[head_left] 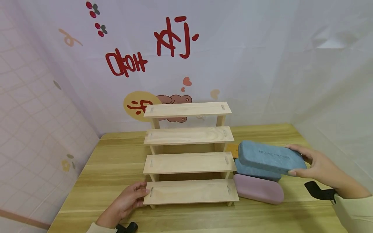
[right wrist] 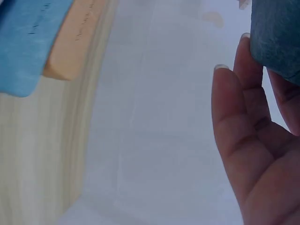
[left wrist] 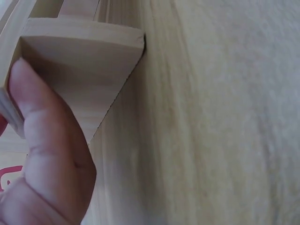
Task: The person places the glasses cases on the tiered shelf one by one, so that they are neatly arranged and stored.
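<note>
A pale wooden stepped display rack (head_left: pixel 189 163) stands mid-table in the head view. At its lowest step, my left hand (head_left: pixel 129 199) grips the left end; the thumb (left wrist: pixel 44 122) lies along the board's edge in the left wrist view. My right hand (head_left: pixel 320 166) holds a blue glasses case (head_left: pixel 271 157) by its right end, raised to the right of the rack. Under it lies another blue case (head_left: pixel 257 171), partly covered. A pink case (head_left: pixel 257 189) lies in front, and an orange case (head_left: pixel 232 150) shows only partly behind; the right wrist view shows more of this orange case (right wrist: pixel 70 51).
The wooden table (head_left: pixel 116 161) carries the rack and cases. White cloth (head_left: pixel 247 64) with red writing and printed hearts hangs behind, and more cloth (head_left: pixel 35 113) hangs at the left. A black strap (head_left: pixel 320 192) is on the right wrist.
</note>
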`<state>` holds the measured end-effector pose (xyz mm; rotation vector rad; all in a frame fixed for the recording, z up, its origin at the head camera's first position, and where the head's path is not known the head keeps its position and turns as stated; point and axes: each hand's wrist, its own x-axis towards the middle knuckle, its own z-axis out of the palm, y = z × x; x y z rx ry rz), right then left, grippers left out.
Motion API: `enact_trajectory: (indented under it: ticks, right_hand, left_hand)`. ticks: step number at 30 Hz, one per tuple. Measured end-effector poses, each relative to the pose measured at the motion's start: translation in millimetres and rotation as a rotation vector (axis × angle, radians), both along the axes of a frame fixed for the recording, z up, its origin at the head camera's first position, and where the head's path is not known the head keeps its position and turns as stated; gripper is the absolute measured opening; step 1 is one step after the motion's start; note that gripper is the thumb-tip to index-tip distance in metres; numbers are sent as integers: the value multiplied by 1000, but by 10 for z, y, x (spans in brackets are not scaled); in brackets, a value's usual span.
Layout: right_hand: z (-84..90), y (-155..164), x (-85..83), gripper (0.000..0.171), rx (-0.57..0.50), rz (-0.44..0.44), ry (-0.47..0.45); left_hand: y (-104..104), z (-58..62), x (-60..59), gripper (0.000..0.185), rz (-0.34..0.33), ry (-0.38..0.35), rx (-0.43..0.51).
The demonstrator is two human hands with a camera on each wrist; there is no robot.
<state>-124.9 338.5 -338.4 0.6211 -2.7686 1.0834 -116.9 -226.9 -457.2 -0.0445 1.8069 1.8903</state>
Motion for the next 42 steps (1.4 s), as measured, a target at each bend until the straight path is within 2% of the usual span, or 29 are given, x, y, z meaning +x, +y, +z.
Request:
enact_trajectory:
  ticks: [7, 16, 23, 33, 42]
  right_hand:
    - [187, -140, -225, 69, 7, 12, 10]
    - [426, -390, -499, 71, 38, -38, -71]
    - [519, -606, -686, 70, 26, -65, -112]
    - [666, -834, -939, 69, -55, -35, -112]
    - [803, -1103, -1146, 74, -45, -12, -141]
  left_hand:
    - [4, -16, 15, 66, 22, 1, -14]
    - [21, 0, 7, 67, 30, -6, -22]
    - [18, 9, 3, 68, 29, -14, -23]
    - [31, 6, -6, 65, 26, -24, 3]
    - [9, 17, -7, 61, 5, -24, 43]
